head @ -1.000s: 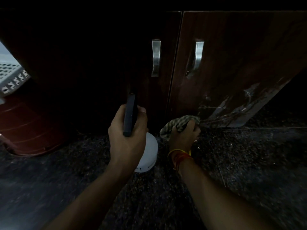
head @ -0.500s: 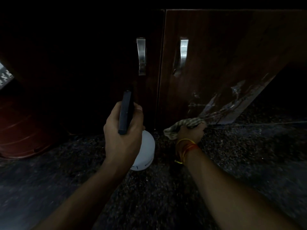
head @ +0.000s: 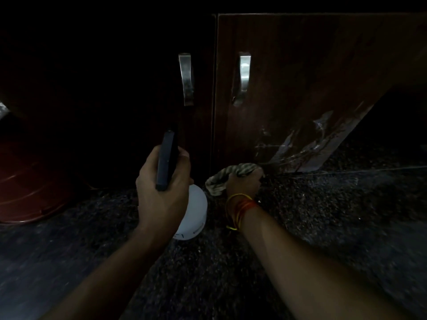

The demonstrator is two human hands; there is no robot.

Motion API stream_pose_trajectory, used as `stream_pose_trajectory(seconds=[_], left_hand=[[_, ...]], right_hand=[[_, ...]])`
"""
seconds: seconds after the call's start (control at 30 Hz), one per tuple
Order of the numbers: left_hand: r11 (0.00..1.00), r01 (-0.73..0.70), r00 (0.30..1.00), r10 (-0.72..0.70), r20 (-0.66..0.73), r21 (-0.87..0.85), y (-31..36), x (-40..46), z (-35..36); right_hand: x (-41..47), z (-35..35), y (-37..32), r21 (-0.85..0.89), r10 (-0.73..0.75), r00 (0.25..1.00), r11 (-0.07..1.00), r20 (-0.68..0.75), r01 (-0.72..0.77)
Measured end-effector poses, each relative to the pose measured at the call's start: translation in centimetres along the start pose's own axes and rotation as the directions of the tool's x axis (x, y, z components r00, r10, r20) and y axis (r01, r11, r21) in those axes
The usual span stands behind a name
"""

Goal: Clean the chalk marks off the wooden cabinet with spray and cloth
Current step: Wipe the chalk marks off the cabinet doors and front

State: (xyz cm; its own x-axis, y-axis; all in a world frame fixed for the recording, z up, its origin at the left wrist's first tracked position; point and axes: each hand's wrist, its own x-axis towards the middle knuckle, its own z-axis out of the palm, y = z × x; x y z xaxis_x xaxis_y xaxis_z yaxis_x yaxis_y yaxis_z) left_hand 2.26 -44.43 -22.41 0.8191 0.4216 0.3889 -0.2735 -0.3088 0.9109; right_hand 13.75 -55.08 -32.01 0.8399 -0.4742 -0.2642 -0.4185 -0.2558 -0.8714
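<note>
Cloth point(head: 231, 175), soft and limp, sits bunched in the right hand point(head: 243, 184) at the foot of the right cabinet door point(head: 312, 77), just below the chalk marks point(head: 307, 146); best gripped wadded. Left hand point(head: 161, 192) grips the light, rigid spray bottle point(head: 193, 215) by its neck. Since a second ago, the cloth hand has slid slightly right along the door's bottom edge.

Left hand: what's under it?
Under the left hand, the white round body of the spray bottle shows above the dark speckled floor. Its neck and trigger are covered by the hand.
</note>
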Motion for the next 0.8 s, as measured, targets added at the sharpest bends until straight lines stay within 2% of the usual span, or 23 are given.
stream_pose_trajectory(seconds=[0.07, 0.17, 0.33, 0.5, 0.6, 0.8], left_hand=[[1.0, 0.003, 1.0, -0.003, -0.012, -0.011, 0.1, 0.0, -0.1], [1.0, 0.029, 0.999, -0.029, -0.034, 0.008, -0.1, 0.2, -0.5], [1.0, 0.029, 0.999, -0.029, -0.016, -0.006, 0.2, 0.2, -0.4], [0.999, 0.023, 1.0, -0.023, -0.012, -0.03, 0.5, 0.3, 0.4], [0.999, 0.028, 1.0, -0.028, 0.003, -0.035, 0.8, 0.2, 0.7], [0.999, 0.043, 0.999, -0.044, -0.012, -0.031, 1.0, 0.2, 0.7]], right_hand=[[0.1, -0.9, -0.7, 0.08, -0.006, 0.994, 0.997, -0.105, 0.014], [-1.0, -2.2, -2.9, 0.144, 0.0, 0.99, 0.989, -0.143, 0.021], [-2.6, -4.7, -6.2, 0.182, -0.278, 0.937, 0.931, -0.211, 0.317], [-2.1, -6.2, -7.5, 0.181, -0.454, 0.856, 0.846, -0.246, 0.501], [-1.0, -6.4, -6.4, 0.143, -0.468, 0.844, 0.846, -0.261, 0.513], [1.1, -6.4, -3.2, 0.086, -0.354, 0.902, 0.919, -0.246, 0.385]])
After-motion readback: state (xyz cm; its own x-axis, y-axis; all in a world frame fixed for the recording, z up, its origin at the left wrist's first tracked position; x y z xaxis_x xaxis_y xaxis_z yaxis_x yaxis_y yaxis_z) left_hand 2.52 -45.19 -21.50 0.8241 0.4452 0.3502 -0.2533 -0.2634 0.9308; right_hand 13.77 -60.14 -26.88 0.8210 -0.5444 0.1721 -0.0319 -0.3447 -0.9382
